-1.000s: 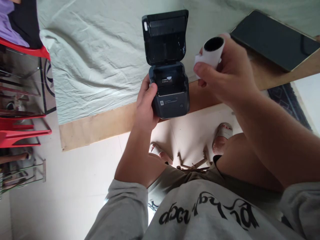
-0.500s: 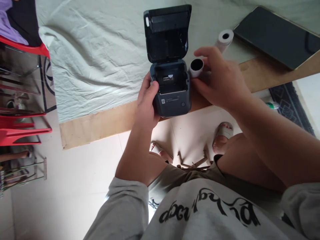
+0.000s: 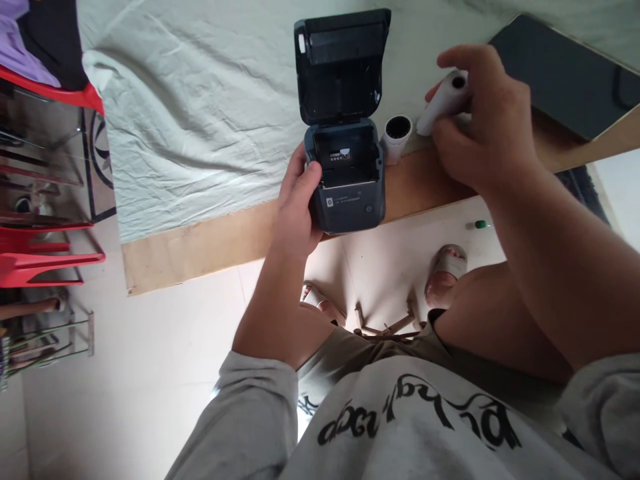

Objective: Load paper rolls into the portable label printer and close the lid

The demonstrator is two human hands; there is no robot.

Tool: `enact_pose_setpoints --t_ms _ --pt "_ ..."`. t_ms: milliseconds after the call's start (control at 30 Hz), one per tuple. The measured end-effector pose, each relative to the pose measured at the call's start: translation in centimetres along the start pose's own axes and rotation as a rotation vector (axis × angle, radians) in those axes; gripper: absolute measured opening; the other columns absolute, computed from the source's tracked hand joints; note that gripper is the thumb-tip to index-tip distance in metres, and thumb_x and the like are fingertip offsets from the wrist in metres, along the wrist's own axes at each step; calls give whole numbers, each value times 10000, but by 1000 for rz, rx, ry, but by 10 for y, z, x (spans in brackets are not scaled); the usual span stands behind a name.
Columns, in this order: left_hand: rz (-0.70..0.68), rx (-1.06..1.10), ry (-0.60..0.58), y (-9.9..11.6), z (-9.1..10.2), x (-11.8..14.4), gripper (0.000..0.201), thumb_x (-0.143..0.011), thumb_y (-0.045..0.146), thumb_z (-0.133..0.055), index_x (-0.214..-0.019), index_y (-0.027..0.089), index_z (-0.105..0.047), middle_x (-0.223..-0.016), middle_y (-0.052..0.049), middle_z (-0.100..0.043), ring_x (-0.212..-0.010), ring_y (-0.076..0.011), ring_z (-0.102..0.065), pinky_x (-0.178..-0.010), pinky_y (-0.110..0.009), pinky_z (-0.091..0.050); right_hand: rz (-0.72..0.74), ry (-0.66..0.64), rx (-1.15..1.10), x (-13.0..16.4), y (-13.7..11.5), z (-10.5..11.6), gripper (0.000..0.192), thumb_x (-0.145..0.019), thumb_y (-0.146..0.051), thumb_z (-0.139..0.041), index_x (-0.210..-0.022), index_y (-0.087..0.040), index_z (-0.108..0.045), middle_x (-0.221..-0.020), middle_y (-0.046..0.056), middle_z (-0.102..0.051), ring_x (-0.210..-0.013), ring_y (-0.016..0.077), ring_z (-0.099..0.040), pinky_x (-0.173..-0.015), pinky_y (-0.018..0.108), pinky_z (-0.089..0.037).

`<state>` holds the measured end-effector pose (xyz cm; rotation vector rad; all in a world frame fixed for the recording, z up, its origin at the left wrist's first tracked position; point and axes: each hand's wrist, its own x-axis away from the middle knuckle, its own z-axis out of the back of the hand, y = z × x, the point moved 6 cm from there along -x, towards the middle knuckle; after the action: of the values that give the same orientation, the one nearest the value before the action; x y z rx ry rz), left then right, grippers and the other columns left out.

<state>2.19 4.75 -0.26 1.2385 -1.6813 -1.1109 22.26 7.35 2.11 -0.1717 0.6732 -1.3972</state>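
Right hand (image 3: pixel 480 127) is now gripping the far roll (image 3: pixel 444 101), having left the core (image 3: pixel 397 137) standing; left hand (image 3: pixel 296 207) is clasping the printer (image 3: pixel 345 173). The core, standing just beside the printer, is risking being toppled by the returning wrist.

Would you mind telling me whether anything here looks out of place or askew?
The printer overhangs the table edge, steadied by the left hand. The cloth is rumpled. A small bottle lies on the floor. Nothing looks damaged.

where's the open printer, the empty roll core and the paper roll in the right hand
open printer (image 3: pixel 349 177): head view, on its empty paper bay
empty roll core (image 3: pixel 397 135): head view, on its white side wall
paper roll (image 3: pixel 443 103): head view, on its white side
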Motion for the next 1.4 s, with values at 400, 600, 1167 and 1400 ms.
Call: enact_pose_setpoints --t_ms 400,600,1167,1400 --pt "-39 34 -57 6 -6 1 279 -857 353 -357 -1064 208 -476 -1068 -73 -546 -986 -236 -564 -858 -405 -499 -10 20 75 2 -4 0 396 -685 -264 -486 -1081 -255 -485 -1025 56 -449 -894 70 -418 -848 217 -361" --pt "-39 24 -72 6 -5 0 284 -857 361 -355 -1061 218 -492 -1090 -67 -534 -988 -231 -560 -827 -399 -512 -7 209 -255 2 -5 15 476 -658 -163 -469 -1128 -164 -396 -995 51 -467 -679 -15 -370 -591 106 -354" --pt "-94 58 33 4 1 1 286 -840 347 -438 -1106 242 -436 -979 1 -574 -1033 -160 -549 -927 -258 -438 266 -62 11 17 -87 -3 205 -814 -349 -353 -878 -252 -522 -1101 -90 -509 -975 69 -503 -862 280 -337" --pt "-134 55 -58 8 -2 3 302 -798 383 -500 -1064 248 -450 -918 -4 -561 -941 -166 -575 -767 -227 -483 482 -91 -11 31 -101 0 212 -773 -353 -397 -765 -255 -585 -873 -64 -559 -825 40 -455 -767 242 -293"
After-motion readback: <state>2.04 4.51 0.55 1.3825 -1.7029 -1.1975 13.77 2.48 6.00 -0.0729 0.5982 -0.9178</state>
